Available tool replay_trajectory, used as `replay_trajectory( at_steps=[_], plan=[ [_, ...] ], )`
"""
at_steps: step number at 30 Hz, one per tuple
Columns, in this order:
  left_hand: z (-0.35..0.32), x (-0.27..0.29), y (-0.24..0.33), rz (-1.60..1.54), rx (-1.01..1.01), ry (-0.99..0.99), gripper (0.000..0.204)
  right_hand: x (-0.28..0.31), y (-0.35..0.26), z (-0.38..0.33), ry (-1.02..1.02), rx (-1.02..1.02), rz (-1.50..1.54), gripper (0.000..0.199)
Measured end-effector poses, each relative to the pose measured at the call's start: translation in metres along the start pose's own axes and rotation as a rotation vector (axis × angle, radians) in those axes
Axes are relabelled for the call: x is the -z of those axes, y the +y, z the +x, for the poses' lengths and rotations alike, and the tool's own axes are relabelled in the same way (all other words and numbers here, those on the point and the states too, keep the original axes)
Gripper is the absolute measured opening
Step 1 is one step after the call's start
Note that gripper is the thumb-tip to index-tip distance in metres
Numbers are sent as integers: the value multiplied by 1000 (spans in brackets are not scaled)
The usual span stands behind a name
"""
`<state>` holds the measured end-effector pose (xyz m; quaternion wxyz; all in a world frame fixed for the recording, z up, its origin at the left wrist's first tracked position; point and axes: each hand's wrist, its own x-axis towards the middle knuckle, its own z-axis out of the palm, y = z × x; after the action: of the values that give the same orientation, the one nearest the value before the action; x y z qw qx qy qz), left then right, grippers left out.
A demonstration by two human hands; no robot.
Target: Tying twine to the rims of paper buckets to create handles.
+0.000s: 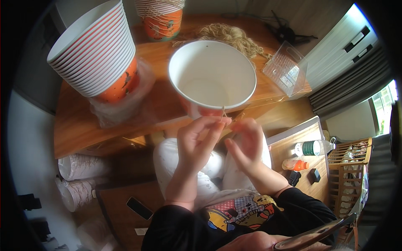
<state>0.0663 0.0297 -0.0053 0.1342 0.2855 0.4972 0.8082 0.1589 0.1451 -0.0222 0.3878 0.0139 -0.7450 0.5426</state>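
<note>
Showing its white interior, one round paper bucket [211, 71] is found at the near edge of a wooden table [153, 109], directly before both hands. One thin pale string [223, 111] is seen at its near rim; it is pinched between the fingertips of the left hand [197, 140]. The right hand [249, 142] is held just beside, fingers curled, thumb parted from them; whether anything is grasped there cannot be told. To the left: one tilted stack of nested buckets [98, 54], crumpled clear film [102, 113] gathered about its base. Farther back: a second stack [162, 24], wound with strands. Beyond the bucket: one loose fibre bundle [228, 35]. Right: one clear plastic tray [289, 69]. Lower right: one green-labelled bottle [310, 148], one orange bottle [295, 164]. Lower left: one dark phone [139, 208].
</note>
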Motion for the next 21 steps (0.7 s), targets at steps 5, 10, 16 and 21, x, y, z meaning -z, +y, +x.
replay_trajectory(
  at_steps=[5,10,16,21],
  plan=[
    [2,1,-1,113,-76,-4,12,1,-15,12,-203,-351,424,26],
    [7,-2,-4,461,-361,58,10,14,-28,0,-323,-235,169,19],
    [7,5,-10,108,-125,-59,11,12,-50,17,-503,230,-542,28],
    [8,6,-13,-78,-42,-93,12,24,-46,23,-459,310,-579,22]
  ],
)
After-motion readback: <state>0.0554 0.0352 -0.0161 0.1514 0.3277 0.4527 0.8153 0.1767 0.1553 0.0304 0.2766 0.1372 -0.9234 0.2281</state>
